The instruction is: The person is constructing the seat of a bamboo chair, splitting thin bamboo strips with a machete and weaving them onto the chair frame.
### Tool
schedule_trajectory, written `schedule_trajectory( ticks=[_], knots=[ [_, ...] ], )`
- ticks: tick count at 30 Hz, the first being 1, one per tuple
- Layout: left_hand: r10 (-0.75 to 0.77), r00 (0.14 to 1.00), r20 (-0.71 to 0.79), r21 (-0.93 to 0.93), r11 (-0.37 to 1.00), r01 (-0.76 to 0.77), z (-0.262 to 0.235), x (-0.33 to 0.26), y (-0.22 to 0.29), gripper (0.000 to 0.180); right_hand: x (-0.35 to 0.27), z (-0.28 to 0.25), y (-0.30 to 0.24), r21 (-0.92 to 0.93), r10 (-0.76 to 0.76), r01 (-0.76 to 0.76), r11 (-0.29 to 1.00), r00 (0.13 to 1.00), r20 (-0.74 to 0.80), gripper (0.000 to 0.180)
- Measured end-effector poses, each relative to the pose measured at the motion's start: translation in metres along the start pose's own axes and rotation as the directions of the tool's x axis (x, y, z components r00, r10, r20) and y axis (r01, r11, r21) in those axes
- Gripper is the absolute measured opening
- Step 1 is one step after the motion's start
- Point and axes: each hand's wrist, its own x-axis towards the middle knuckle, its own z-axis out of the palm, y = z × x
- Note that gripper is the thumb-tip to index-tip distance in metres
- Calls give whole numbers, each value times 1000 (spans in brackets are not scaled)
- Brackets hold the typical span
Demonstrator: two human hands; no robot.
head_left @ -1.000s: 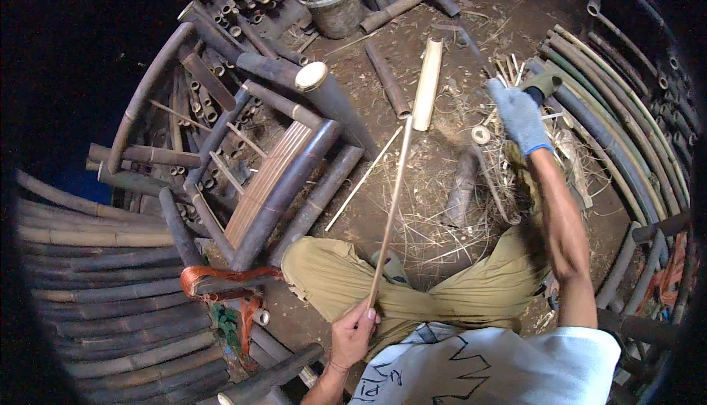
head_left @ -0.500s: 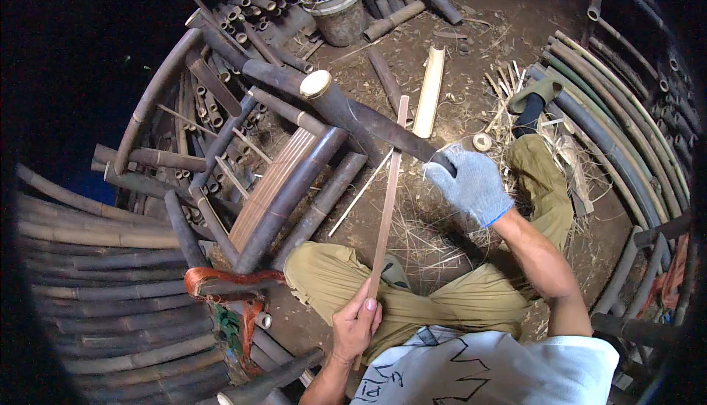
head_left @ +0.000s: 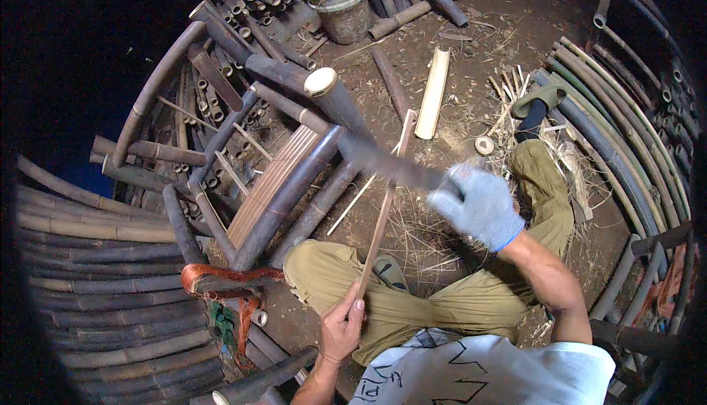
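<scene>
My left hand [head_left: 342, 325], bare, is closed around the lower end of a long, flat bamboo strip [head_left: 377, 237]. The strip slants up and away over my lap, its far tip pointing at the dirt floor ahead. In my right hand [head_left: 480, 208], which wears a grey knit glove with a blue cuff, is the handle of a broad dark knife [head_left: 392, 166]. Motion smears the blade, which crosses the strip partway along its length; whether they touch I cannot tell. Left of the strip stands a bamboo chair [head_left: 298, 195] with a slatted seat.
Bamboo poles lie stacked at left [head_left: 125, 287] and right [head_left: 626, 155]. A split bamboo piece [head_left: 433, 96] rests on the floor ahead, near a bucket [head_left: 345, 16] of scraps. Shavings [head_left: 427, 247] litter the ground between my legs.
The knife has come closer to me along the strip and its blade is now blurred. My left hand and the strip have shifted slightly, the strip's far tip nearer to me.
</scene>
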Motion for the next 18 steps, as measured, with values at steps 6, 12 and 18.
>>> schedule_trajectory(
  ticks=[6,12,18],
  knots=[
    [218,975,49,296,929,-223,-41,-8,-10,33,49,41,83,-32,-30,26,999,993,-112,36],
    [25,963,-267,227,973,38,-124,71,-39,22,44,124,186,20,348,-348,937,938,0,57],
    [315,824,-471,390,912,-126,-167,222,-122,32,-11,186,215,-377,614,-542,751,783,97,42]
  ],
)
